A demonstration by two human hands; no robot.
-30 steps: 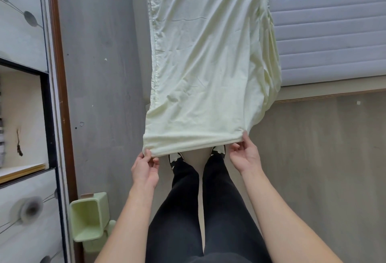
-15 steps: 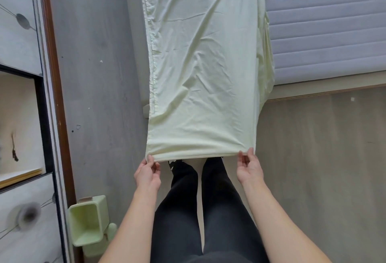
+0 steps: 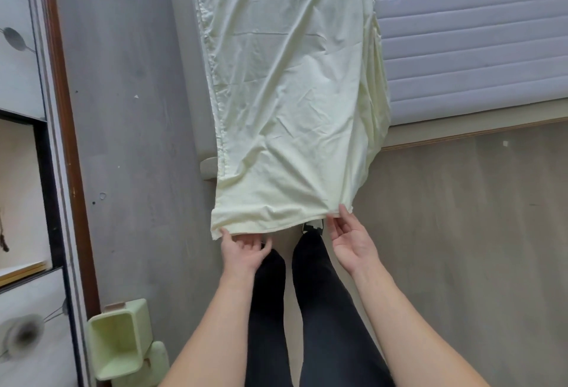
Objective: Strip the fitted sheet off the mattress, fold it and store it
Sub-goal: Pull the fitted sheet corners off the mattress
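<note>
Your left hand (image 3: 242,248) sits palm-up at the near left corner of the pale yellow sheet (image 3: 285,103), fingers curled under the hem. The sheet runs lengthwise away from you over the floor (image 3: 461,233). Your right hand (image 3: 350,239) pinches the near right corner.

Pale yellow-green sheet (image 3: 289,103), folded lengthwise, wrinkled

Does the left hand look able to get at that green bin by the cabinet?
Probably, after letting go: the left hand pinches the sheet hem, and bare floor lies between it and the green bin down-left.
</note>
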